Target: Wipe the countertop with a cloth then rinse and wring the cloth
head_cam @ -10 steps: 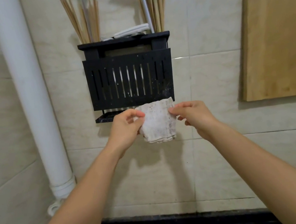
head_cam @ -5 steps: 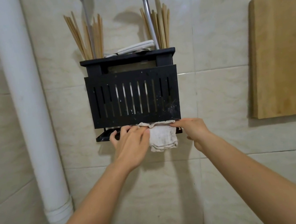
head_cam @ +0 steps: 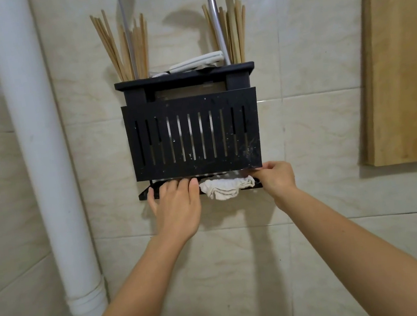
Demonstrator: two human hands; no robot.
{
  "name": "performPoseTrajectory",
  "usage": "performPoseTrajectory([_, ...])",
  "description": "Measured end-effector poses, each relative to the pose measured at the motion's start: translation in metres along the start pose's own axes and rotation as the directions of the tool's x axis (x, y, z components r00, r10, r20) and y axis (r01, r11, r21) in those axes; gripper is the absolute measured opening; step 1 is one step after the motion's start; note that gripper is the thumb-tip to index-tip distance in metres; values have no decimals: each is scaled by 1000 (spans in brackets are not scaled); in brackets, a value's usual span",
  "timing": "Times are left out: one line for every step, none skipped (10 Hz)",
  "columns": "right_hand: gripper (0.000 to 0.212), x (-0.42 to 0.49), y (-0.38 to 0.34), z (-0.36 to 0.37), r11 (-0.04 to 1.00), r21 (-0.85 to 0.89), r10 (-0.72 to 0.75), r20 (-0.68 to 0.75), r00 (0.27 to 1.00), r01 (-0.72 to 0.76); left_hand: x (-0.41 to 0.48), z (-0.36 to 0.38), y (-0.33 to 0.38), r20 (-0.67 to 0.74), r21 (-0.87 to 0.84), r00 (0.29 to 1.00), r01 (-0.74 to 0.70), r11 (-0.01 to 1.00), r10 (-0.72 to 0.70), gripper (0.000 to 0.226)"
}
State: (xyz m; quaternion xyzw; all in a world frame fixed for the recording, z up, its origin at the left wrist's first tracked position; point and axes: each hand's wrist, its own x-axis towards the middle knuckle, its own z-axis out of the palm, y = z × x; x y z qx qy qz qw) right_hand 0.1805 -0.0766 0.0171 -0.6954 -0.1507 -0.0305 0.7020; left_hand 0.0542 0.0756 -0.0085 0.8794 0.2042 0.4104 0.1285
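Now the cloth (head_cam: 226, 187) sits bunched on the bottom ledge (head_cam: 143, 196) of the rack (head_cam: 194, 138), partly overhanging. The left hand (head_cam: 177, 209) rests beside it, fingers straight. The right hand (head_cam: 277, 178) curls at the ledge's end, around what I can't tell. Spreading it flat should dry it better.

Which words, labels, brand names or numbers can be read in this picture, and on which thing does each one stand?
There are none to read.
The black rack, the cloth, the cutting board, the white pipe and the wall tiles carry no visible writing.
The pale specks on the rack look like stains, not letters.
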Motion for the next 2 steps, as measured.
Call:
performPoseTrajectory([21, -2, -5, -11, 1000, -10, 0, 39, 999, 0, -11, 0, -18, -92, 77, 994, -48, 996, 55, 41])
performPoseTrajectory([14, -15, -11, -30, 999, -24, -44, 71, 997, 46, -19, -3, -27, -109, 145, 989, -81, 986, 97, 49])
